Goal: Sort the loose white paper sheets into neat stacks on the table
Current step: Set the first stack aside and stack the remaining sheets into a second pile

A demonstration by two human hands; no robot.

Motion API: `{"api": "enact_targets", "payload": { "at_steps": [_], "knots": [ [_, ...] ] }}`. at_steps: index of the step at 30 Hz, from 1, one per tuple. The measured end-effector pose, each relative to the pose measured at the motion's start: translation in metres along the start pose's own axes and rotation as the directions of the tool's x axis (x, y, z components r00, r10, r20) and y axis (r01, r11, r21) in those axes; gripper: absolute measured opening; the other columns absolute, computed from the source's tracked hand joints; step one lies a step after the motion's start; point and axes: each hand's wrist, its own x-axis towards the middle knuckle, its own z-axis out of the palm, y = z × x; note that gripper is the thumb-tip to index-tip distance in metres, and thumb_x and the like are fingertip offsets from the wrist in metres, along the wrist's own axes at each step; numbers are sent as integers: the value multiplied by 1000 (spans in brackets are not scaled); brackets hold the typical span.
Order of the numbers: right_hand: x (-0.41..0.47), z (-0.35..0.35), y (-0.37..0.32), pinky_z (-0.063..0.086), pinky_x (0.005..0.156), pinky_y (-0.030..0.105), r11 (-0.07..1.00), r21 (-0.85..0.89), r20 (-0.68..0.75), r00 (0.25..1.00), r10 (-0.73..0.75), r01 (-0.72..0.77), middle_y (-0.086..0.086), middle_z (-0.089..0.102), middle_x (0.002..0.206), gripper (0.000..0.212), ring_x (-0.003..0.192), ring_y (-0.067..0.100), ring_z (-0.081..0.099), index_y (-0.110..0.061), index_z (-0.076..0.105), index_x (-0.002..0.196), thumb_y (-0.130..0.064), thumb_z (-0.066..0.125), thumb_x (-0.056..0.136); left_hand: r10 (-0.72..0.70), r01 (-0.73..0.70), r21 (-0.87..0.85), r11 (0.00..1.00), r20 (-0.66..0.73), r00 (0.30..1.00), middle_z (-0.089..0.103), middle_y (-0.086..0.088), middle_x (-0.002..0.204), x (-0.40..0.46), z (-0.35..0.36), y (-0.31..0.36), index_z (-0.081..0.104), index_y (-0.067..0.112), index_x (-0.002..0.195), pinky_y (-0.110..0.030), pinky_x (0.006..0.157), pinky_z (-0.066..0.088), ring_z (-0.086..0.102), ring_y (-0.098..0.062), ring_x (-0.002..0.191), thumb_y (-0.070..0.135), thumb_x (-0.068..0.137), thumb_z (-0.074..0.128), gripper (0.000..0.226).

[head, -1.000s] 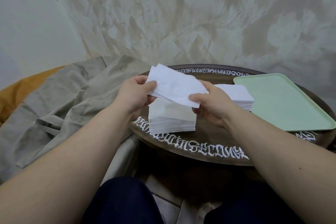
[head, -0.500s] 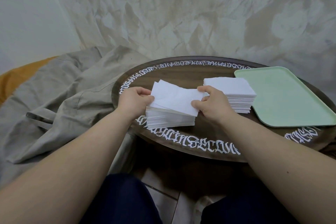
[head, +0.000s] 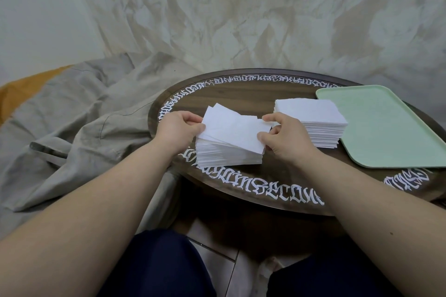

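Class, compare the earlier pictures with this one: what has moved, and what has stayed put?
Both hands, left hand and right hand, lowered the loose white paper sheets onto the near white stack, still pinching them. The far white stack and mint-green plastic tray stayed put.

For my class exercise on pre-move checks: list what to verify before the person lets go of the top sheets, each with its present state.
1. Left hand grips the loose white paper sheets: ok.
2. Right hand pinches their other edge: ok.
3. Sheets squared with the near white paper stack: not ok, skewed.
4. Second white stack neat: ok.
5. Round dark wooden table holds both stacks: ok.
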Motion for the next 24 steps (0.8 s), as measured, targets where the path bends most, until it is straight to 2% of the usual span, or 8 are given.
{"api": "enact_targets", "payload": {
  "at_steps": [5,13,16,18,20,21,23,24],
  "knots": [
    [-1,0,-1,46,70,26,1000,-9,14,1000,4,-4,3,64,76,41,74,17,61,-20,56,124,-18,66,84,3,-3,9,1000,1,1000,70,2,78,2,1,0,70,24,81,-33,77,54,64,-17,72,16,79,74,9],
    [-1,1,1,42,68,26,999,-39,41,999,0,2,1,63,74,40,74,16,61,-19,57,123,-17,65,83,20,-20,54,998,-4,1000,65,7,71,2,2,-5,66,28,75,-27,78,49,59,-10,69,17,78,75,14],
    [-1,0,2,44,70,27,998,-54,53,998,17,-15,2,64,82,41,80,17,61,-18,57,124,-19,66,83,19,-19,51,999,-1,1000,65,6,72,3,2,-5,67,24,79,-23,73,48,59,-10,68,17,78,75,11],
    [-1,-1,2,42,73,27,990,-144,22,1000,19,-15,-1,64,94,39,89,18,60,-20,57,120,-26,67,83,15,-15,72,997,9,1000,64,6,74,2,1,-5,67,22,84,-20,66,46,58,-10,67,18,78,76,11],
    [-5,-3,-1,37,70,26,958,-279,-41,996,-80,66,-10,54,85,34,87,16,56,-23,55,110,-36,67,82,24,-25,102,994,11,1000,64,6,78,2,0,-5,66,20,89,-20,65,47,58,-11,68,19,77,76,16],
    [-9,-5,-4,36,69,26,926,-343,-31,984,-176,155,-15,47,80,34,83,14,53,-24,53,104,-42,68,80,41,-41,126,991,2,999,63,6,80,3,-1,-5,65,21,90,-21,65,47,58,-11,68,20,77,76,17],
    [-15,-5,-8,39,68,29,804,-466,125,928,-352,368,-15,40,85,41,79,14,50,-26,48,98,-52,68,75,98,-94,205,974,-10,995,62,8,82,3,-3,-3,65,24,87,-23,69,45,57,-11,73,21,78,75,14],
    [-18,-4,-10,41,69,30,732,-519,226,897,-381,441,-14,40,91,43,79,15,49,-27,47,98,-55,68,73,130,-125,244,962,-3,992,62,9,82,2,-4,-1,65,26,85,-24,73,44,58,-11,76,22,79,73,12]
  ]
}}
